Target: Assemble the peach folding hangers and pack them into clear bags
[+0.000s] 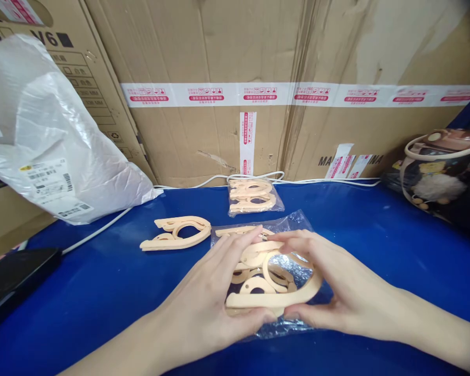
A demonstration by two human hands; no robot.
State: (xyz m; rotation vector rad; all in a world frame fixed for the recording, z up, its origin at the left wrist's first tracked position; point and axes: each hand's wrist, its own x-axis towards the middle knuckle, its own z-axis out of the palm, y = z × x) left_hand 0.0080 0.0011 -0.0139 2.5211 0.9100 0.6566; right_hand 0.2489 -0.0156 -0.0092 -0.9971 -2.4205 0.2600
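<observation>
Both my hands grip a cream folding hanger, folded into a rounded loop. My left hand curls round its left end, thumb below and fingers above. On the curved right end, my right hand pinches with its thumb under and fingertips over the top. Beneath it lies a clear plastic bag with more cream hanger parts showing through the loop. Left of the bag, a folded hanger rests flat on the blue table. Further back sits a clear packet of folded hangers.
Large cardboard boxes wall off the back of the blue table. A white plastic mailer bag leans at left, above a black device. A white cable runs along the back. A dark bag with trinkets stands right.
</observation>
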